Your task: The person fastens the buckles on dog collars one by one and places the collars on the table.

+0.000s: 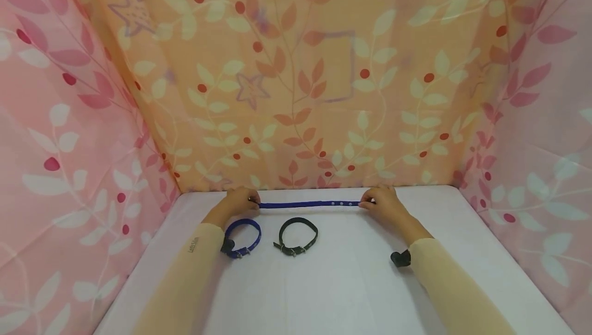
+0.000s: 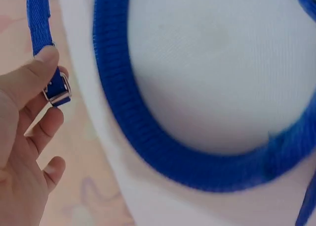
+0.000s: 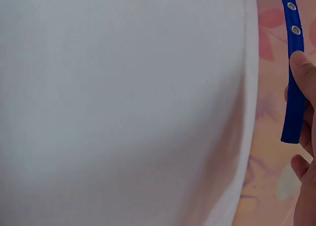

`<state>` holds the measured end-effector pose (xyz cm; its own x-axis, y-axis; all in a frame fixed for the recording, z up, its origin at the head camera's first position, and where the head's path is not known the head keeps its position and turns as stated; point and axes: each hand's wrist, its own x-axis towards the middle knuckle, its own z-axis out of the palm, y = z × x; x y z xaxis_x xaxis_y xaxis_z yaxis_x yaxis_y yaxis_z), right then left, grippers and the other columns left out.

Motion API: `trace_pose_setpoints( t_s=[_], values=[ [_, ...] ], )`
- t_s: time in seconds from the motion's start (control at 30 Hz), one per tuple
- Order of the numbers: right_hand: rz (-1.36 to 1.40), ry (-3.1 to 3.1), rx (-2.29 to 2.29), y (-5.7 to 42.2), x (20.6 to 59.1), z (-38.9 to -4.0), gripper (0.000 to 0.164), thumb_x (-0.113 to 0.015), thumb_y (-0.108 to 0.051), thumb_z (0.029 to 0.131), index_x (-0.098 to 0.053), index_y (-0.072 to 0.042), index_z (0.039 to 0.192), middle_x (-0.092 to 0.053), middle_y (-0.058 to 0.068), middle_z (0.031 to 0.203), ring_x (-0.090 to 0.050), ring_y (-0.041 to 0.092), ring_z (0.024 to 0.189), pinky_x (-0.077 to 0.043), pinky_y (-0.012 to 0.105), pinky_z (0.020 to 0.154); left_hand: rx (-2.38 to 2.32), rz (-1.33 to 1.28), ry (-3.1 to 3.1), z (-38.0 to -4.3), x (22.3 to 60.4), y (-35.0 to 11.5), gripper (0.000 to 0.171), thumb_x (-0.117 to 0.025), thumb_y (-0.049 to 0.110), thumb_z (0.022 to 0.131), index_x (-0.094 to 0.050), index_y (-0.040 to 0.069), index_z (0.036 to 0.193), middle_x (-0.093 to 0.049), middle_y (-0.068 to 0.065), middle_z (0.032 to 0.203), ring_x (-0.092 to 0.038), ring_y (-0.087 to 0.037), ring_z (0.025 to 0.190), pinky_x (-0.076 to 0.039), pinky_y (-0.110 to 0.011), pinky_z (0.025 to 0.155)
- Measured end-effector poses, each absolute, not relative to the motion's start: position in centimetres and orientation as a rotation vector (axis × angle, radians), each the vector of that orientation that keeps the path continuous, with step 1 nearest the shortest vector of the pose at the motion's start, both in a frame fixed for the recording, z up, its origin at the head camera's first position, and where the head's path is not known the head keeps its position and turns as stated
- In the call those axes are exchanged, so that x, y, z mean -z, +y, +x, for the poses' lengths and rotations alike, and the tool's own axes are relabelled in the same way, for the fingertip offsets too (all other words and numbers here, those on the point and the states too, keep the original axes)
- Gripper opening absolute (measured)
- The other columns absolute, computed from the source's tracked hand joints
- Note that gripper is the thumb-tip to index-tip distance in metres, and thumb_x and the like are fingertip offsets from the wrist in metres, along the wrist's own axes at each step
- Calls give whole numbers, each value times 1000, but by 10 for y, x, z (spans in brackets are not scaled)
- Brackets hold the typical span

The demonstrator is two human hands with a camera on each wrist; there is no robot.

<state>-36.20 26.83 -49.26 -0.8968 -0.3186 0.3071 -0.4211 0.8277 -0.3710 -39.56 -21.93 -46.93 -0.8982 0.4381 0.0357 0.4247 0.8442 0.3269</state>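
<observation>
A blue collar strap [image 1: 300, 204] is stretched out straight between both hands at the far edge of the table. My left hand [image 1: 241, 200] pinches its buckle end; in the left wrist view the thumb presses beside the metal buckle [image 2: 58, 90]. My right hand [image 1: 381, 204] pinches the other end between thumb and fingers, close to the metal eyelets [image 3: 296, 30], with the plain tip [image 3: 291, 129] sticking out past the thumb. A second blue collar [image 1: 256, 242], buckled into a loop, lies by my left wrist, partly hidden by the wrist camera.
Right of the looped blue collar, a black collar [image 1: 298, 219] lies buckled in a loop on the white-covered table [image 1: 333, 283]. Orange floral cloth [image 1: 296, 68] stands behind the far edge, with pink floral cloth at the left [image 1: 69, 119] and right [image 1: 546, 145].
</observation>
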Motion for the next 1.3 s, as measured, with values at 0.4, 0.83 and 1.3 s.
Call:
trace_pose_setpoints(
  t_s=[0.4, 0.83, 1.3],
  values=[
    [716, -2773, -763, 282, 461, -335, 12, -82, -17, 87, -73, -24, 90, -68, -10, 90, -51, 21, 100, -29, 50, 98, -611, 800, 3044, -353, 438, -240, 7, -82, 23, 88, -75, 26, 90, -71, 15, 88, -53, -18, 102, -22, -61, 101],
    [822, -2607, -811, 287, 443, -294, 21, -85, -12, 83, -71, -27, 88, -65, -17, 86, -51, 14, 97, -33, 46, 96, -779, 981, 3022, -300, 413, -258, 17, -84, 13, 85, -75, 27, 91, -69, 18, 88, -57, -21, 106, -15, -67, 106],
    [657, -2560, -1320, 304, 437, -244, 9, -78, -20, 92, -70, -18, 94, -69, -3, 96, -59, 10, 100, -39, 57, 102, -1232, 857, 2800, -243, 403, -269, 11, -77, 25, 93, -69, 26, 100, -68, 7, 98, -61, -15, 103, -40, -60, 103]
  ],
)
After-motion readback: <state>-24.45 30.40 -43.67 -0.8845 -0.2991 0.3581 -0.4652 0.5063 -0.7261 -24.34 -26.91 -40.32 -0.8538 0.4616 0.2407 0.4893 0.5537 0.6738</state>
